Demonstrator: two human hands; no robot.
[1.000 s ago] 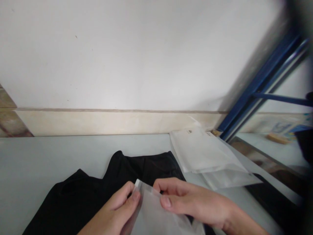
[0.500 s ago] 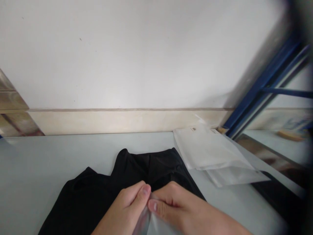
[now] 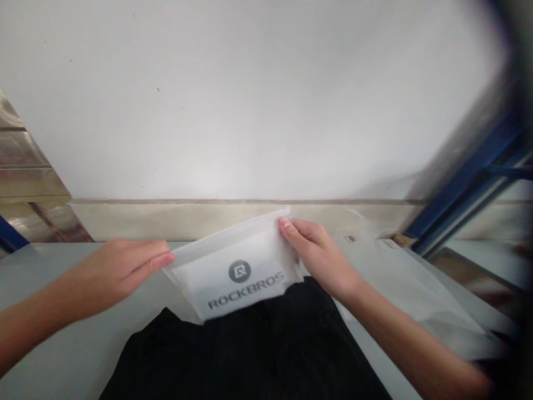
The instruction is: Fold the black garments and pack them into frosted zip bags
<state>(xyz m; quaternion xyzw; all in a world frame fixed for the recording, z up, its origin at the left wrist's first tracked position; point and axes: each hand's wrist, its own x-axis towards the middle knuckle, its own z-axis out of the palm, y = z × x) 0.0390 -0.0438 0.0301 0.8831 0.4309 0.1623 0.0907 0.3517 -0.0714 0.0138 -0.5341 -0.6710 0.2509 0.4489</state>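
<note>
Now: frosted ROCKBROS bag [image 3: 244,266] spans the gap between both hands | left hand [image 3: 131,264] pinches its near upper corner | right hand [image 3: 314,247] grips its opposite upper end | black garment [image 3: 258,358] lies below the hands | translucent bags [image 3: 389,275] rest right of the right hand

The bag [image 3: 258,253] is thin frosted plastic, translucent and mostly matt. The black garment [image 3: 258,355] is soft, matt cloth. The other bags [image 3: 383,283] look like similar cloudy plastic. The desk [image 3: 83,355] appears smooth, the wall [image 3: 250,111] matt, the brownish tiles [image 3: 25,183] glossy, the blue frame [image 3: 462,180] like painted metal.
</note>
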